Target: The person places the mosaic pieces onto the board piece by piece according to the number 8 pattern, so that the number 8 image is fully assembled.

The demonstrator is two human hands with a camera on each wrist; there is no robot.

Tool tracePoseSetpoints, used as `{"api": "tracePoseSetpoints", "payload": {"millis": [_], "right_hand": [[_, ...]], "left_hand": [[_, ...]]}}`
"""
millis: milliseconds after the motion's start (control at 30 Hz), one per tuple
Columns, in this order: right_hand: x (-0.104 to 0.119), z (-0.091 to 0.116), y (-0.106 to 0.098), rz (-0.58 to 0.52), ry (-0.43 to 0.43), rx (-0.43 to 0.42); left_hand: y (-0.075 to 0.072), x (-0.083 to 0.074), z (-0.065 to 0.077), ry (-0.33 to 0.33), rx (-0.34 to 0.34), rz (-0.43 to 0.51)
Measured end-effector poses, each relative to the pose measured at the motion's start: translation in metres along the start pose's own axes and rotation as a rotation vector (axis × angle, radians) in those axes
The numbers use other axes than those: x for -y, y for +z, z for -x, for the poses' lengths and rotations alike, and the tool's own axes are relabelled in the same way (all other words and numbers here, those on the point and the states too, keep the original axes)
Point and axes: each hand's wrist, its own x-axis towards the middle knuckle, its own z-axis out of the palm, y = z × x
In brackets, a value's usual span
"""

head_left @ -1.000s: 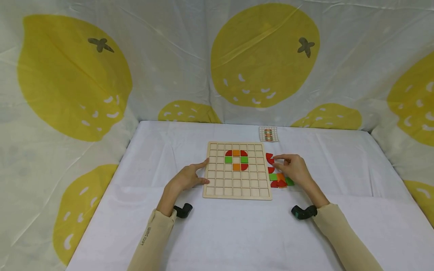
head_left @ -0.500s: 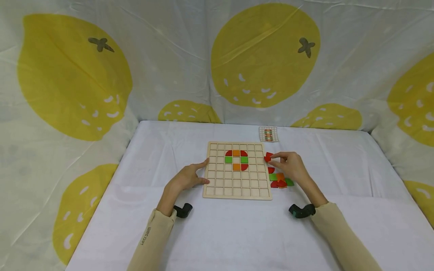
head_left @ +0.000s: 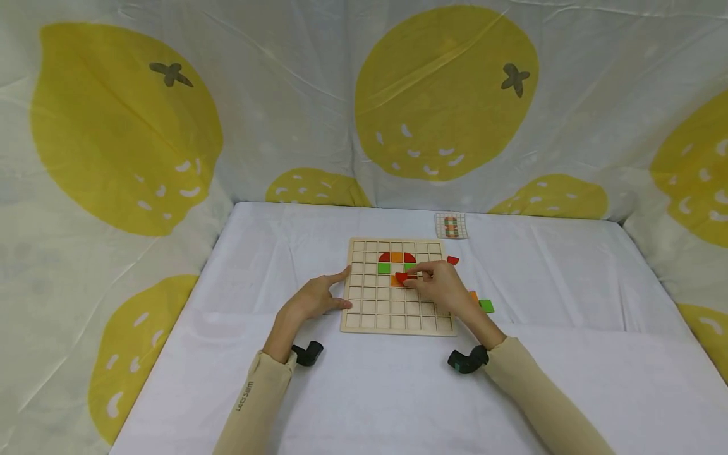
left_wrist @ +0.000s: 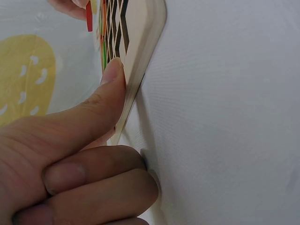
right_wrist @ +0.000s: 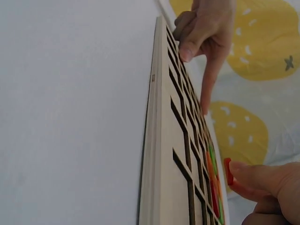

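My right hand [head_left: 443, 284] pinches a red quarter-circle tile [head_left: 400, 277] between thumb and index finger, over the middle of the wooden grid board [head_left: 370, 319]. In the right wrist view, the red tile [right_wrist: 228, 171] stands on edge in the fingertips, apart from the board. Set in the board's upper cells are orange [head_left: 397, 257], green [head_left: 383, 268] and red [head_left: 384, 258] tiles, the lower ones partly hidden by the right hand. My left hand [head_left: 311, 297] rests at the board's left edge, thumb and index finger spread and touching the rim, the other fingers folded.
A small pattern card [head_left: 451, 225] lies behind the board's far right corner. Right of the board are a loose red tile [head_left: 452, 260], an orange tile [head_left: 474, 296] and a green tile [head_left: 486, 306]; my right hand and forearm cover others. Lemon-print cloth [head_left: 284, 114] hangs behind.
My right hand has picked up the red tile from beside the board and carried it left, over the grid. The left hand and board have stayed in place.
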Motion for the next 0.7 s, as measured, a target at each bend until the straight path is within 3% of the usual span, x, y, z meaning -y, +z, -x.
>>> {"api": "tracePoseSetpoints", "payload": {"millis": [333,700], "right_hand": [[0.012,-0.005,0.022,0.006,-0.040,0.025],[0.012,-0.009,0.031,0.028,-0.048,-0.007]], "left_hand": [[0.000,0.000,0.000,-0.009,0.003,0.007],[0.000,-0.001,0.001,-0.012,0.002,0.008]]}}
